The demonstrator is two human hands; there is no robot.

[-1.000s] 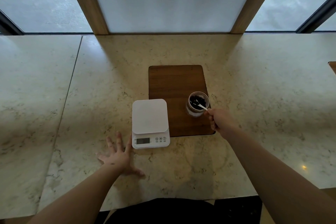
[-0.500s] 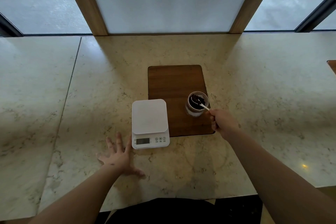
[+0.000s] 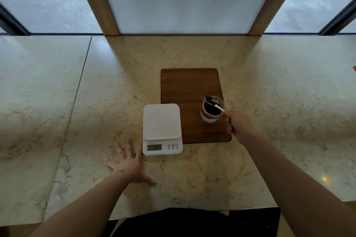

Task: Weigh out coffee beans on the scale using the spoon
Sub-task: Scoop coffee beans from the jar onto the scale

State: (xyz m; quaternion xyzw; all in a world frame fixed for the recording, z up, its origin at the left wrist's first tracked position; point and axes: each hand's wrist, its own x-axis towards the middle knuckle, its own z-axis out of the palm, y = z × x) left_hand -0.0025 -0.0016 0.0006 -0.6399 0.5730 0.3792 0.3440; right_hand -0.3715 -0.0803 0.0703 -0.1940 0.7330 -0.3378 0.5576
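A white digital scale (image 3: 162, 125) sits on the marble counter, its platform bare. To its right a clear glass jar (image 3: 211, 110) holding dark coffee beans stands on a brown wooden board (image 3: 189, 86). My right hand (image 3: 239, 127) grips the handle of a small white spoon (image 3: 218, 106); its bowl, heaped with beans, is raised at the jar's far left rim. My left hand (image 3: 129, 161) lies flat on the counter with fingers spread, its fingertips beside the scale's front left corner.
The marble counter (image 3: 279, 102) runs wide to both sides, with a seam (image 3: 77, 90) on the left. Windows and wooden posts (image 3: 96, 0) stand behind it. The counter's front edge lies close to my body.
The spoon has lifted out of the beans in the jar and now carries a heap at the rim. My left hand has stayed flat.
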